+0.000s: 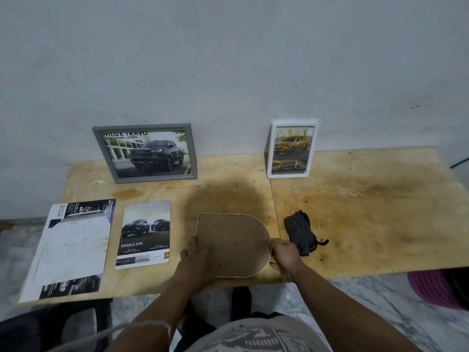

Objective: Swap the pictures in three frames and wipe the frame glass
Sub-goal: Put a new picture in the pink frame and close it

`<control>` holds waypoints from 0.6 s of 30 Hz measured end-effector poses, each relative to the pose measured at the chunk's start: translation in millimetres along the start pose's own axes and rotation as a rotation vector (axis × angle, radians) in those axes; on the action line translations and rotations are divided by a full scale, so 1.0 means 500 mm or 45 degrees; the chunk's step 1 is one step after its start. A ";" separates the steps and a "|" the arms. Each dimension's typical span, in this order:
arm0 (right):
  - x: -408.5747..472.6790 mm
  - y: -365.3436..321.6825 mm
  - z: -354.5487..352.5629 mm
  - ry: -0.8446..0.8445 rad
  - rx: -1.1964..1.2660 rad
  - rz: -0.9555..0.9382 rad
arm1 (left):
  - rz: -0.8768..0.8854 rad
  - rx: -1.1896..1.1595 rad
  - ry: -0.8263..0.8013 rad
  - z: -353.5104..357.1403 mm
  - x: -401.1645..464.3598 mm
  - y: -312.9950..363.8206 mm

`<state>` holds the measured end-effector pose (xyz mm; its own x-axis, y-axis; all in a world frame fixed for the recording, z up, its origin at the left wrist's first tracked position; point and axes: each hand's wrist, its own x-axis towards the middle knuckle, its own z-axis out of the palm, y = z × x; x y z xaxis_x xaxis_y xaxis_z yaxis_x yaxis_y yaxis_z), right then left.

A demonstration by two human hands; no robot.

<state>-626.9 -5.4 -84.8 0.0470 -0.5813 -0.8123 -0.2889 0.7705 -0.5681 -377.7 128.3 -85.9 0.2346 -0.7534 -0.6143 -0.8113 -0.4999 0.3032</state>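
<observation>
Left hand (pixel 196 260) lies on the left part of the brown arch-shaped frame back (pixel 232 246), fingers fairly straight and pressing it flat, thumb not clearly seen. Right hand (pixel 285 257) grips the curved right edge, fingers curled round the rim. The frame lies face down at the near edge of the pale plywood table (pixel 368 212), between the loose prints and the cloth.

Step in hand, by my reading: opening this third frame from the back. To do it well:
- keep the left palm steady so the frame does not slide off the near edge
- lift the backing evenly at the rim, not prying at one point; the board looks thin and could bend
- hold the glass by its edges once freed

Count, left to right:
- loose prints, two: large white-and-black truck brochure sheet (pixel 68 247); smaller "Double Cab" print with two dark trucks (pixel 144 235)
- frames, three: grey rectangular frame with a dark pickup picture (pixel 146 153) leaning on the wall; the arch-shaped one in hand; white rounded frame with a yellow truck picture (pixel 291 149) standing at the wall
- cloths, one: dark crumpled wiping cloth (pixel 300 232), just beside the right hand
</observation>
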 end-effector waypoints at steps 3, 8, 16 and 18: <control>0.003 -0.001 0.004 0.035 0.061 -0.017 | 0.186 0.076 0.214 0.000 -0.002 0.005; -0.003 -0.029 0.020 0.056 -0.062 -0.043 | 0.161 0.170 0.016 -0.002 0.006 0.014; -0.007 -0.109 -0.004 0.089 -0.120 -0.193 | 0.569 0.370 0.246 -0.033 0.000 -0.029; -0.004 -0.137 -0.013 0.063 -0.047 -0.218 | 0.600 0.406 0.380 -0.051 0.010 -0.024</control>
<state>-613.4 -58.8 -43.5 0.0516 -0.7162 -0.6960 -0.3155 0.6496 -0.6918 -353.1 119.7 -73.8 -0.0842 -0.9706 -0.2254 -0.9724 0.0306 0.2313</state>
